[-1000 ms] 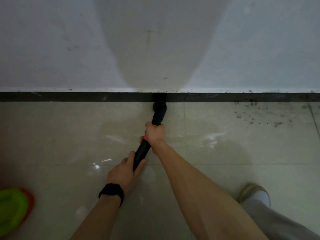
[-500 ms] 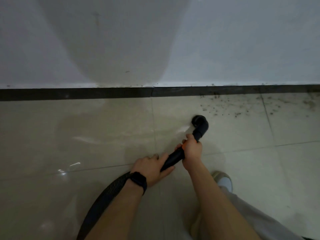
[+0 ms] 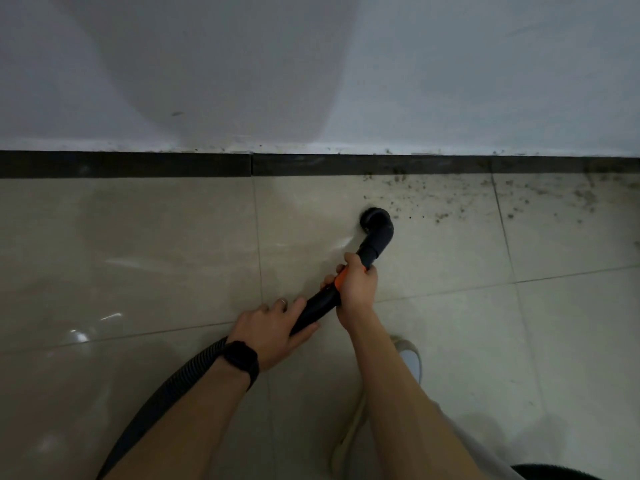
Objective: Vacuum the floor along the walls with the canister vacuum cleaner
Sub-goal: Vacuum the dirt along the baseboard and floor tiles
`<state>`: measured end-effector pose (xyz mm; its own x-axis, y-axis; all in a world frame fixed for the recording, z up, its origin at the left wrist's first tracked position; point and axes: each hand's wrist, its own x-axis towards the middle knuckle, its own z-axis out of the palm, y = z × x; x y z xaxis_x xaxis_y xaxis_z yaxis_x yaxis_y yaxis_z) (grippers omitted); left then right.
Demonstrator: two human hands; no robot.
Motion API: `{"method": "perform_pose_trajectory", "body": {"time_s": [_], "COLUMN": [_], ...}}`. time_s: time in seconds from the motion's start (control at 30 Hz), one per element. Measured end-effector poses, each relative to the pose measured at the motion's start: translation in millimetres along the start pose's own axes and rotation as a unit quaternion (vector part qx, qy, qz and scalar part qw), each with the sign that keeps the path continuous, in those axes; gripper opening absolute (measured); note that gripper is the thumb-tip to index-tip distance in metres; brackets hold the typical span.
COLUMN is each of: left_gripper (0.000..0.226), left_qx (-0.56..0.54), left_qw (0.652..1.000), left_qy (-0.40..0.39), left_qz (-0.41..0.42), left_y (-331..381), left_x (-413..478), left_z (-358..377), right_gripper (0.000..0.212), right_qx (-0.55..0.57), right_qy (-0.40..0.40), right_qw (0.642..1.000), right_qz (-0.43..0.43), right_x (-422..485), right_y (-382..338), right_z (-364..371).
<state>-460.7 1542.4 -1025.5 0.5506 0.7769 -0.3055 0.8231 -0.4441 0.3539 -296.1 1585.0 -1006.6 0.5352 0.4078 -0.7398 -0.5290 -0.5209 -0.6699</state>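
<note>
Black vacuum nozzle, elbow-bent, mouth down on beige floor tile, near dark skirting; ribbed hose trails back-left.

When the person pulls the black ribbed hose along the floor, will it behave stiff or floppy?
Probably floppy: the ribbed hose curves loosely from behind the left hand. It likely trails rather than steers the nozzle, perhaps why the right hand also grips the smooth tube.

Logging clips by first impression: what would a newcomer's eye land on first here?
The black vacuum nozzle sits on the tile floor, centre-right, both hands on its wand: the right hand grips at the orange collar, the left hand, wearing a black wristband, holds lower down. Just right of the nozzle, dark dirt specks lie scattered along the black skirting.
</note>
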Motion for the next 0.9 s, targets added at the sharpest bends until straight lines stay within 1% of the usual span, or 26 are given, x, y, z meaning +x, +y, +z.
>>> {"method": "perform_pose_trajectory", "body": {"time_s": [0.13, 0.33, 0.6, 0.77, 0.9], "left_gripper": [0.066, 0.064, 0.057, 0.059, 0.060], "left_qx": [0.002, -0.002, -0.015, -0.019, -0.045], "left_qw": [1.000, 1.000, 0.999, 0.998, 0.997], "left_qy": [0.009, 0.026, 0.044, 0.059, 0.048], "left_qz": [-0.017, -0.017, -0.017, -0.018, -0.037], "left_y": [-3.7, -9.0, -6.1, -8.5, -6.2], "left_x": [5.3, 17.7, 34.6, 46.4, 55.0], "left_z": [-3.9, -4.0, -9.6, -14.3, -18.2], "right_gripper": [0.013, 0.011, 0.011, 0.011, 0.012], "right_qx": [-0.007, -0.005, -0.019, -0.026, -0.038], "right_qy": [-0.007, 0.006, -0.006, -0.001, -0.014], "right_qw": [1.000, 1.000, 1.000, 0.999, 0.999], "right_qz": [-0.001, -0.012, -0.015, -0.026, -0.029], "right_x": [4.4, 14.4, 27.2, 37.8, 44.2], "right_y": [-3.6, -6.6, -22.3, -29.3, -37.8], "right_z": [10.3, 19.6, 28.2, 35.0, 40.5]}}
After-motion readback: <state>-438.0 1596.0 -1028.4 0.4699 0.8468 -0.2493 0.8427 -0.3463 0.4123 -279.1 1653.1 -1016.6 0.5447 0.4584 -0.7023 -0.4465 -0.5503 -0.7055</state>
